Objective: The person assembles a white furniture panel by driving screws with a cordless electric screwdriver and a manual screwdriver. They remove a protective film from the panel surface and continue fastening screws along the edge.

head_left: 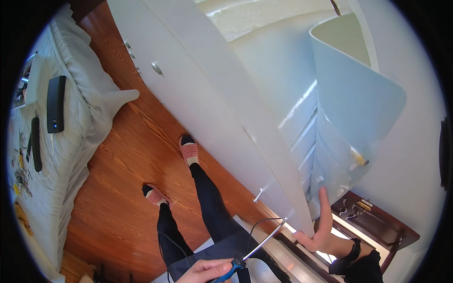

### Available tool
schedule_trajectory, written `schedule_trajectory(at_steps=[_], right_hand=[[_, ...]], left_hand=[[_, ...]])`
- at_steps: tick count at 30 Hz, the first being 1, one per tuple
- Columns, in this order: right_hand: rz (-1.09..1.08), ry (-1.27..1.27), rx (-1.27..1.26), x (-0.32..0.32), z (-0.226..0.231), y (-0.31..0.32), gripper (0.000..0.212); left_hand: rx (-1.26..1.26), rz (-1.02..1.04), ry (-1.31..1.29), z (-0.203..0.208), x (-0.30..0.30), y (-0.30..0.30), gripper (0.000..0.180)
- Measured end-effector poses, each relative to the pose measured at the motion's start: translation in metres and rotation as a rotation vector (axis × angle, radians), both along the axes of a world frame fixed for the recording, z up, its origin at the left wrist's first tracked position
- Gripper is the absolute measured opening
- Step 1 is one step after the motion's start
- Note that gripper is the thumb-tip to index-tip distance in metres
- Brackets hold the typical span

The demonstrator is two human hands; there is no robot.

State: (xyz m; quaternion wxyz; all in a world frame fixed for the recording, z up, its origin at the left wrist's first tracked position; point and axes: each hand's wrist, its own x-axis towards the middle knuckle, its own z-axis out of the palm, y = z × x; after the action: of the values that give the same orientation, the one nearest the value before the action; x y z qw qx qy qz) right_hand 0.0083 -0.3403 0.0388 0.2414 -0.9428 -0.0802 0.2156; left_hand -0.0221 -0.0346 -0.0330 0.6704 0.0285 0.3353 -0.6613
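My left hand (pixel 207 270) is wrapped round the blue handle of a screwdriver (pixel 262 244). The tip of its long shaft meets a small fitting near the lower corner of a large white panel (pixel 222 111). A silver screw (pixel 258 195) sticks out of the same panel, a short way above that tip. My right hand (pixel 322 232) rests at the panel's lower corner with nothing in its fingers. Its index finger stretches up along the inner side and the thumb is spread to the left. A pale blue curved shell (pixel 351 104) rises on the panel's inner side.
Metal screw heads (pixel 156 68) dot the panel's upper left. A white-covered bed (pixel 73 155) at left bears a black device (pixel 55 104), a black strap-like item (pixel 36 144) and scattered small hardware. A dark brown open flap (pixel 373 219) stands at lower right, above wooden floor (pixel 118 188).
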Motion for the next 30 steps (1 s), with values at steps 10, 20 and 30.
schedule_trajectory(at_steps=[10,20,30], right_hand=[[-0.058,0.017,0.042,0.004,-0.002,0.006,0.094],[-0.041,-0.014,-0.003,0.004,-0.001,0.006,0.094],[0.021,-0.025,0.008,-0.002,-0.002,-0.001,0.101]], left_hand=[[0.738,-0.357,-1.791,0.037,0.003,-0.007,0.045],[-0.387,0.404,0.702,-0.003,-0.021,-0.004,0.061],[0.640,-0.056,-1.280,0.039,0.007,-0.005,0.042]])
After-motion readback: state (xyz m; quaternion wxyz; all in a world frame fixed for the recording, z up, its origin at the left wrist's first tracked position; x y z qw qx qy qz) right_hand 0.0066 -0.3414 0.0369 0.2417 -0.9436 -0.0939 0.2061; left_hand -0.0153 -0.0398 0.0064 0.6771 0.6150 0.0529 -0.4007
